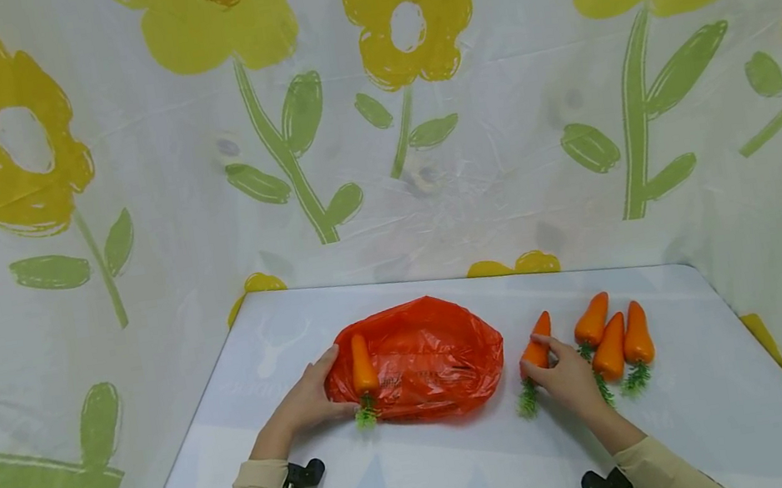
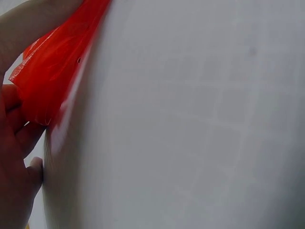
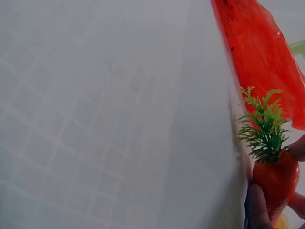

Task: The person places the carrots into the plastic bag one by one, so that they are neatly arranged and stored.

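A red plastic bag [image 1: 428,365] lies on the table in the head view, with one toy carrot [image 1: 362,365] on its left part, green top toward me. My left hand [image 1: 315,397] grips the bag's left edge. In the left wrist view, red plastic [image 2: 57,67] sits between thumb and fingers, and some fingertips are hidden behind it. To the right of the bag, my right hand [image 1: 566,378] holds another toy carrot [image 1: 542,331] between thumb and fingers. Its leafy green top [image 3: 267,126] shows clearly in the right wrist view, close to the bag.
Just right of my right hand, several more toy carrots lie close together, among them an upper carrot [image 1: 592,321] and a rightmost carrot [image 1: 636,334]. The pale table [image 1: 425,475] ends at a flower-printed curtain [image 1: 502,177] behind and at both sides.
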Demonstrator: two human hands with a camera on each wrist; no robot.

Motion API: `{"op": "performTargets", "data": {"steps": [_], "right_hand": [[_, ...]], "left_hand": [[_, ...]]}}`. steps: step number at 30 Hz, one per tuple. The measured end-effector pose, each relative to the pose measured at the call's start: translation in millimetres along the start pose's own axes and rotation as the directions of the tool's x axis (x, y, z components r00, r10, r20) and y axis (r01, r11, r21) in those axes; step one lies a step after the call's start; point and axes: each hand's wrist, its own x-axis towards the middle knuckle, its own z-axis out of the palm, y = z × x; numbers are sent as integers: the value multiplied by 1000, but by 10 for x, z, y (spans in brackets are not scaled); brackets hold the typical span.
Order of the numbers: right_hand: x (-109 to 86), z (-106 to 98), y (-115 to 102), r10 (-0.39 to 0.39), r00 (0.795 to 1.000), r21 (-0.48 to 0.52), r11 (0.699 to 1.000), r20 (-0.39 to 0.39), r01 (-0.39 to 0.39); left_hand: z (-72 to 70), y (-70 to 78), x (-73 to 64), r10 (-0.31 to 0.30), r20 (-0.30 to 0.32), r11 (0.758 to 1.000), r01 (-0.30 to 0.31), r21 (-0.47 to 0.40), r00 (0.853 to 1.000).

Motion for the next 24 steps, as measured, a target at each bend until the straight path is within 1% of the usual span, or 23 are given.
{"op": "performTargets", "data": {"steps": [10,15,24], "right_hand": [[-11,2,4,-33,999,23,999,-5,33],[-4,13,3,-55,998,40,998,-14,55],[-16,28,-10,-83,996,54,995,-28,84]], "left_hand": [[4,-22,10,5,5,1000,-5,-11,1000],[4,-24,18,13,4,1000,-13,-2,1000],[-3,-4,14,-4,11,1000,4,0,1000]]}}
